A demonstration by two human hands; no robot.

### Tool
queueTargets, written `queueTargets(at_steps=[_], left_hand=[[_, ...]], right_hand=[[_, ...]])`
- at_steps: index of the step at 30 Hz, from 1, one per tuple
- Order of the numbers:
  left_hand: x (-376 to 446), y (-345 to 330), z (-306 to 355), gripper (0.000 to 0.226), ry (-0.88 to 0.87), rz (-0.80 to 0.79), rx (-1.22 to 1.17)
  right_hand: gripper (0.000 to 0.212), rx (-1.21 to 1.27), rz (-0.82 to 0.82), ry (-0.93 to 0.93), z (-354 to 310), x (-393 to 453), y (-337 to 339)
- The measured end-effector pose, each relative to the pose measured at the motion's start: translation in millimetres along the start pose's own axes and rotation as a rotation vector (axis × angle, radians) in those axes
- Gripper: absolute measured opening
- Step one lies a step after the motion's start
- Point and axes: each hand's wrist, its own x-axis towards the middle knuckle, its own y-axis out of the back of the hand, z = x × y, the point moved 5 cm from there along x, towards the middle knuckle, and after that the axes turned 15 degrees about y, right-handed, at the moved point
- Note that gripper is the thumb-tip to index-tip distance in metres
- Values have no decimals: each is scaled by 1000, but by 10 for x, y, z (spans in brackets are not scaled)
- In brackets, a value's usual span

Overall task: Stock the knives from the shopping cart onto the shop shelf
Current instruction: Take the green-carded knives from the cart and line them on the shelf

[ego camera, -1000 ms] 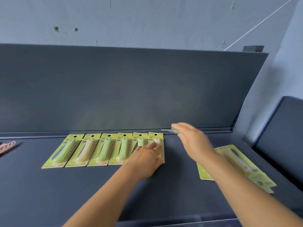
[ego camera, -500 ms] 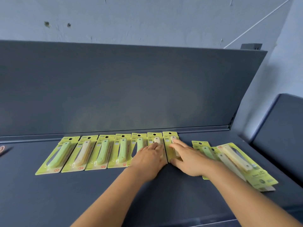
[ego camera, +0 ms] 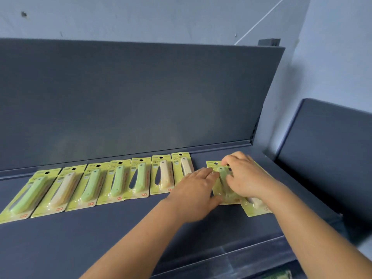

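Note:
Several yellow-green carded knife packs [ego camera: 118,182] lie side by side in a row on the dark shelf [ego camera: 100,238]; the rightmost pack of the row [ego camera: 182,166] has a cream handle. To its right sits a small pile of packs. My right hand [ego camera: 245,176] curls its fingers over the top, green-handled pack [ego camera: 221,178] of that pile and grips it. My left hand [ego camera: 193,190] lies with straight fingers against that pack's left edge, its thumb at the lower edge. A cream-handled pack [ego camera: 255,204] shows under my right wrist. The shopping cart is out of view.
The shelf's tall dark back panel [ego camera: 141,97] rises right behind the row. The shelf's front lip [ego camera: 221,256] runs below my forearms. Another dark shelf unit [ego camera: 332,148] stands at the right, beyond the shelf's end.
Both hands have left the seventh pack in the row and moved right onto the pile. My right hand now grips the pile's top pack.

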Motion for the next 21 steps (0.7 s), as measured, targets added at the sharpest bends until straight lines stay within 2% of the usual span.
queueTargets(at_steps=[3, 7, 16, 21], left_hand=[[97, -137, 209, 66, -32, -51, 85], [232, -273, 215, 58, 22, -93, 222], [475, -316, 64, 57, 162, -96, 262], [539, -339, -13, 60, 204, -91, 228]], right_hand=[[43, 21, -115, -25, 182, -144, -33], [48, -9, -254, 43, 257, -218, -150], [39, -38, -193, 55, 260, 23, -196], [43, -78, -195, 103, 210, 155, -155]])
